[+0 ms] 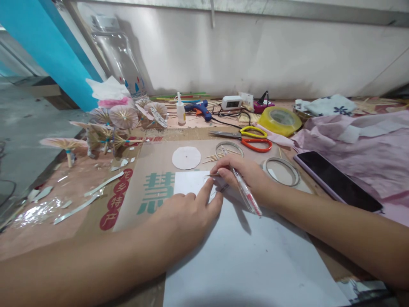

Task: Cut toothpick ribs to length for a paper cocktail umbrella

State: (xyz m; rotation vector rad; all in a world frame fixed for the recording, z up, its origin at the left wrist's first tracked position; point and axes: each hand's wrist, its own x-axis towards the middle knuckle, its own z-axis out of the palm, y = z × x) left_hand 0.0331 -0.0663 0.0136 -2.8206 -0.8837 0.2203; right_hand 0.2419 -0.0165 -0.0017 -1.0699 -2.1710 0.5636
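Fingers of the right hand [246,174] curl around a clear pen [245,191], while those of the left hand [188,209] spread on a white sheet of paper [255,260], index finger and thumb resting near its far edge, as seen in the head view. The left hand appears to steady the sheet, leaving the right to do the finer work beside it. Something thin and pointed pokes leftward from the right fingertips, too fine to identify. Held over the sheet's far part, the pen has its long axis slanting from near right to far left; which end writes cannot be told. The sheet, its long side apparently running away from the person, lies over cardboard [153,155], which probably serves as a flat work base on the desk [28,238]. Past the sheet's far edge lie a round pale disc [186,157] and wooden picks [209,160], seemingly kept within easy reach. Scissors [237,136] rest near the cardboard's far edge, blades pointing left. Small paper parasols [124,117] crowd the desk's left edge; a phone [337,181] lies toward its right.
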